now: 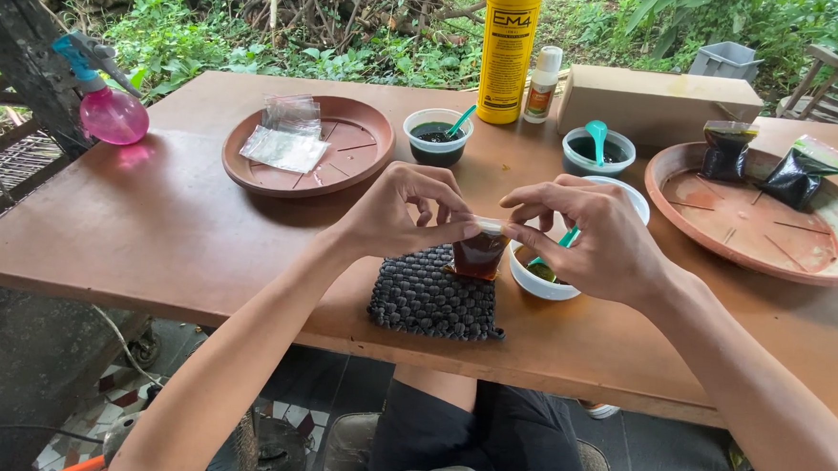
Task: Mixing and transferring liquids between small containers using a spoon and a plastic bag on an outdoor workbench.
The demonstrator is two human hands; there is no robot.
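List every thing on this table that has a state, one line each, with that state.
Small bag: holds brown liquid, top pinched by left hand and right hand.
Yellow bottle: upright, capped.
Small white bottle: upright, capped.
Left tray: holds clear empty bags.
Right tray: holds two filled dark bags.
Pink spray bottle: upright.

Bottle (509, 49): yellow. Spray bottle (110, 109): pink with blue trigger. Mat (432, 295): dark grey, woven; trays (356, 156): reddish-brown.
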